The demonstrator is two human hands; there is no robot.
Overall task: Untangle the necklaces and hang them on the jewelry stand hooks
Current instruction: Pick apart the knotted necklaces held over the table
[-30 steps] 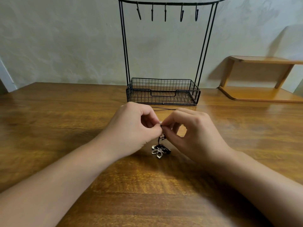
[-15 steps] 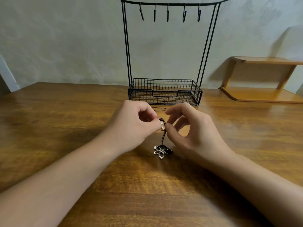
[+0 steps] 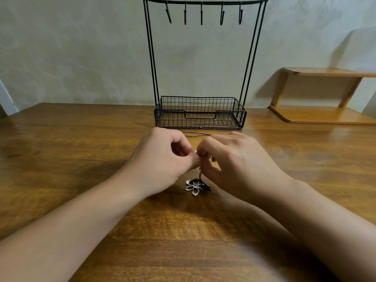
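Worktop (image 3: 61,159) first, a broad brown wooden surface filling the lower frame, with a light wooden shelf unit (image 3: 325,117) sitting out at two o'clock against the wall. Jewelry stand (image 3: 200,112) next, dead ahead at twelve o'clock: black wire basket at the base, twin uprights on each side, and a top bar carrying five hooks (image 3: 201,15), every one of them bare. So nothing is hung yet.

Down to the action at centre. Left hand (image 3: 162,161) and right hand (image 3: 240,159) meet fingertip to fingertip just in front of the basket. Each grip is closed down tight, thumb against forefinger, pinching the tangled necklaces (image 3: 200,169) at a small pale bead or knot between them; the other fingers curl loosely. From that pinch a dark cord drops toward six o'clock to a silver flower pendant (image 3: 194,187) resting on the wood, with dark cord bunched against it. More cord (image 3: 196,134) trails flat on the wood at twelve o'clock, between the hands and the basket.

My read: this is the untangling step, early on. How many strands are knotted here, I cannot tell. Next move likely calls for easing the pinch points apart gently, teasing a loop free rather than tugging, then lifting one freed necklace up to a hook.
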